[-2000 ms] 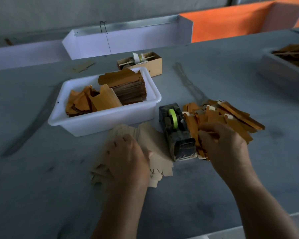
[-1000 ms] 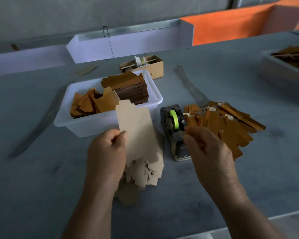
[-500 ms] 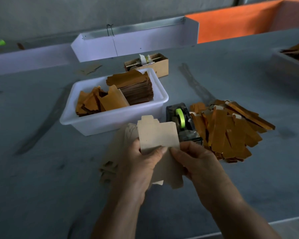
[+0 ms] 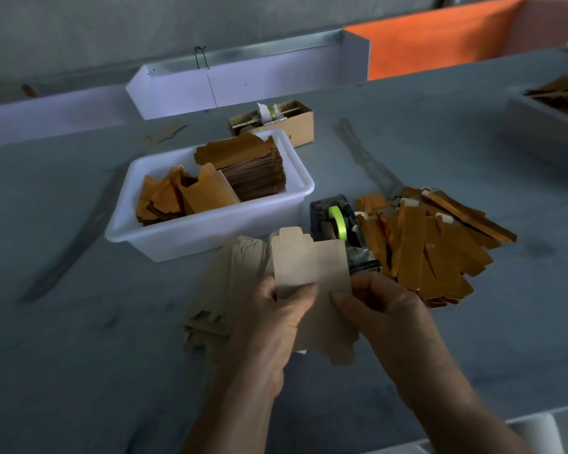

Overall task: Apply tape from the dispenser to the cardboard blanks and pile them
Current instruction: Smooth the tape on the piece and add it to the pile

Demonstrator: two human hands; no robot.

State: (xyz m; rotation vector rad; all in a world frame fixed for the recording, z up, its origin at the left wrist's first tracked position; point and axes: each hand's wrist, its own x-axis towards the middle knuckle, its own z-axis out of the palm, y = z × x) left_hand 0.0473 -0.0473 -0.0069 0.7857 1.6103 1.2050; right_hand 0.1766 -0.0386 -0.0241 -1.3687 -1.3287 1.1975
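1. Hands first: we saw the left hand and right hand both pinching one pale cardboard blank, each grip closed on it.
2. We saw it raised over the desk, just before the tape dispenser.
3. We noted taped blanks piled right of it.
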